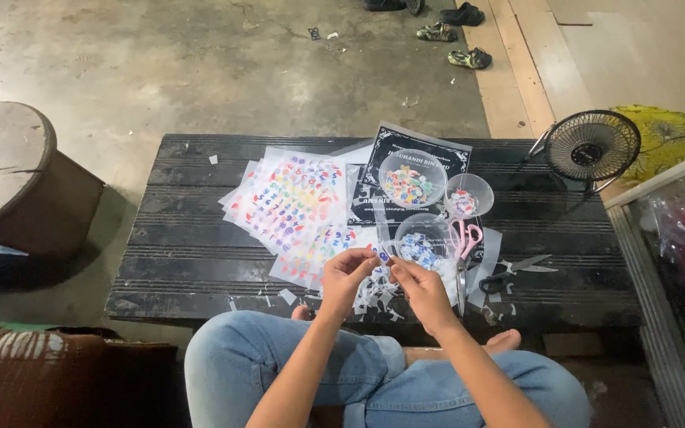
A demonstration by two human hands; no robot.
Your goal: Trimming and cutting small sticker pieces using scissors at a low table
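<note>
My left hand (348, 274) and my right hand (419, 287) meet over the front edge of a low black slatted table (176, 261), both pinching one small blue and white sticker piece (384, 257) between the fingertips. Under the hands lies a heap of clear backing scraps (374, 297). Sheets of colourful stickers (291, 202) are spread to the left. Three clear bowls hold cut pieces: a large one (411, 180), a small one (468, 195) and one nearest my hands (422, 240).
Pink-handled scissors (464, 242) and black-handled scissors (517, 269) lie right of the bowls. A small black fan (592, 147) stands at the table's right end. A round wooden stool (9, 170) is at left, sandals (453, 36) on the floor beyond. My crossed legs in jeans (295, 364) are below.
</note>
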